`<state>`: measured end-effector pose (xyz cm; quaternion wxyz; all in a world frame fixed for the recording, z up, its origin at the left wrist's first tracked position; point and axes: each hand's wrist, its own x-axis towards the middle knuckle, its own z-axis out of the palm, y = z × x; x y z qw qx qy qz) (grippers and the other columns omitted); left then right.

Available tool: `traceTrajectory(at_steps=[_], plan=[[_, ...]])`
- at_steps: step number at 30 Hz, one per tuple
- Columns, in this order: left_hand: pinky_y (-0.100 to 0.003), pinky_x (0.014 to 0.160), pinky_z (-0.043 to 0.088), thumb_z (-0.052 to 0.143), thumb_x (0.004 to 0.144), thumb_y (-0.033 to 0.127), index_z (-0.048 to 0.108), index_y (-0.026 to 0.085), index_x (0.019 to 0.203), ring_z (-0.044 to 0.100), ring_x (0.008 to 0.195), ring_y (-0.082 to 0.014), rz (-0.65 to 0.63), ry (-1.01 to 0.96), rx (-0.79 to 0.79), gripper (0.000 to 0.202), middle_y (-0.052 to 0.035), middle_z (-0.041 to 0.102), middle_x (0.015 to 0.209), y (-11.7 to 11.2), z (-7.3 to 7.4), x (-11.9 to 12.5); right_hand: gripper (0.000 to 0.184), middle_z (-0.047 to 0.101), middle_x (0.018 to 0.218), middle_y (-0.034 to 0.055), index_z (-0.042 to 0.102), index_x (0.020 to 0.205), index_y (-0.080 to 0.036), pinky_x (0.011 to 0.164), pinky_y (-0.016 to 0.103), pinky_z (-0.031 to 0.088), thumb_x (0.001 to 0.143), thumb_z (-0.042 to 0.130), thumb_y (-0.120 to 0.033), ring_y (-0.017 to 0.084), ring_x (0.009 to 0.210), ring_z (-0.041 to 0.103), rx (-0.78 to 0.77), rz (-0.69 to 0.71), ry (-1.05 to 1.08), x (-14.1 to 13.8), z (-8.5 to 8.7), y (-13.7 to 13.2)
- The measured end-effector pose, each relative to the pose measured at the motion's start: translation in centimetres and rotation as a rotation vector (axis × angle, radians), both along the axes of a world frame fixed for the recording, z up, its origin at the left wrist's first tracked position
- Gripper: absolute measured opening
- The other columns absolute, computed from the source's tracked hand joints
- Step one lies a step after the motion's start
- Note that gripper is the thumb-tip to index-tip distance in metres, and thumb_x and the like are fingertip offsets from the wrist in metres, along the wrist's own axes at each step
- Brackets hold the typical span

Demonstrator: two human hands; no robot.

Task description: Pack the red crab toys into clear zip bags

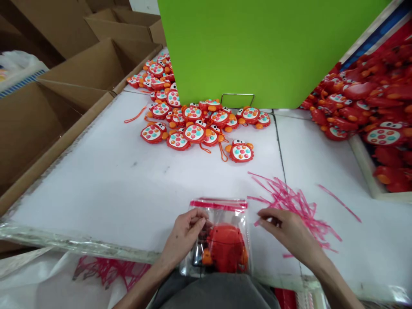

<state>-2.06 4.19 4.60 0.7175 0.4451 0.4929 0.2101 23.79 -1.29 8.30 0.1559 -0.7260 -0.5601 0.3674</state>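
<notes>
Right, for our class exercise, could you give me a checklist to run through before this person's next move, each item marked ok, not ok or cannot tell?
1. Red toy inside the clear bag: ok, it shows through the plastic.
2. Left hand at the bag: ok, over its upper left part.
3. Bag's top, along the pink band, sealed: cannot tell.
4. Right hand free of strips: cannot tell, pink shows right beside it.
5. Pink strips tidied: not ok, they lie loose on the table.
6. More toys in view: ok, a group lies beyond the bag.
</notes>
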Motion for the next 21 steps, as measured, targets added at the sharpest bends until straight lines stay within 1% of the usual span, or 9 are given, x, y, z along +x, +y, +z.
traceTrajectory(at_steps=[3, 5, 8, 11, 14, 16, 19, 21], plan=[[-0.027, 0.063, 0.048, 0.049, 0.081, 0.028, 0.054, 0.015, 0.080, 0.061, 0.069, -0.0149, -0.011, -0.011, 0.066, 0.014, -0.0041, 0.066, 0.077, 0.0, 0.0, 0.0, 0.018, 0.066, 0.072, 0.0019, 0.064, 0.082, -0.018, 0.061, 0.028, 0.046, 0.075, 0.058, -0.033, 0.018, 0.067, 0.061, -0.064, 0.067, 0.242, -1.7, -1.5, 2.0], [-0.028, 0.068, 0.048, 0.048, 0.082, 0.027, 0.054, 0.016, 0.081, 0.061, 0.073, -0.0158, -0.019, -0.018, 0.102, 0.013, -0.0045, 0.066, 0.079, -0.1, -0.2, -0.1, 0.014, 0.064, 0.068, 0.0003, 0.062, 0.076, -0.016, 0.061, 0.026, 0.045, 0.075, 0.059, -0.029, 0.016, 0.066, 0.059, -0.084, 0.081, 0.369, -2.0, -2.5, 2.5], [-0.030, 0.070, 0.048, 0.047, 0.083, 0.028, 0.052, 0.017, 0.084, 0.062, 0.073, -0.0165, -0.033, -0.042, 0.094, 0.012, -0.0046, 0.065, 0.081, -0.1, -0.7, -0.4, 0.009, 0.058, 0.064, -0.0021, 0.059, 0.071, -0.016, 0.059, 0.024, 0.041, 0.076, 0.056, -0.024, 0.013, 0.062, 0.054, -0.075, 0.072, 0.497, -2.0, -3.4, 2.2], [-0.030, 0.069, 0.048, 0.045, 0.084, 0.029, 0.050, 0.019, 0.086, 0.060, 0.072, -0.0162, -0.043, -0.073, 0.067, 0.012, -0.0026, 0.064, 0.079, 0.1, -1.0, -0.9, 0.007, 0.054, 0.063, -0.0032, 0.057, 0.071, -0.017, 0.057, 0.022, 0.039, 0.076, 0.053, -0.019, 0.011, 0.060, 0.050, -0.027, 0.041, 0.561, -1.8, -3.6, 1.5], [-0.026, 0.067, 0.045, 0.043, 0.082, 0.025, 0.052, 0.017, 0.078, 0.057, 0.071, -0.0151, -0.040, -0.026, 0.087, 0.012, -0.0008, 0.060, 0.073, 0.3, -0.8, -1.1, 0.013, 0.056, 0.064, -0.0021, 0.058, 0.070, -0.017, 0.060, 0.023, 0.040, 0.075, 0.047, -0.011, 0.012, 0.063, 0.053, -0.017, 0.011, 0.546, -2.2, -3.5, 1.0], [-0.023, 0.064, 0.042, 0.041, 0.079, 0.019, 0.053, 0.016, 0.070, 0.053, 0.067, -0.0134, -0.030, 0.057, 0.138, 0.016, 0.0004, 0.055, 0.068, 0.4, -0.6, -1.1, 0.021, 0.058, 0.065, -0.0011, 0.059, 0.068, -0.017, 0.063, 0.024, 0.042, 0.074, 0.043, -0.006, 0.013, 0.066, 0.055, 0.003, 0.030, 0.484, -2.7, -3.3, 0.8], [-0.021, 0.055, 0.035, 0.043, 0.076, 0.019, 0.047, 0.016, 0.060, 0.046, 0.058, -0.0109, -0.031, 0.157, 0.198, 0.017, 0.0031, 0.045, 0.058, 0.1, -0.4, -0.7, 0.028, 0.060, 0.073, 0.0008, 0.060, 0.068, -0.017, 0.067, 0.025, 0.043, 0.072, 0.038, -0.001, 0.013, 0.070, 0.057, 0.062, 0.170, 0.351, -3.2, -2.9, 0.4], [-0.021, 0.051, 0.035, 0.049, 0.074, 0.023, 0.040, 0.017, 0.057, 0.046, 0.054, -0.0106, -0.016, 0.150, 0.168, 0.020, 0.0047, 0.042, 0.053, -0.1, -0.2, -0.7, 0.032, 0.059, 0.076, 0.0011, 0.060, 0.065, -0.018, 0.067, 0.025, 0.044, 0.070, 0.036, 0.001, 0.013, 0.069, 0.057, 0.077, 0.284, 0.220, -3.2, -2.4, 0.3]])
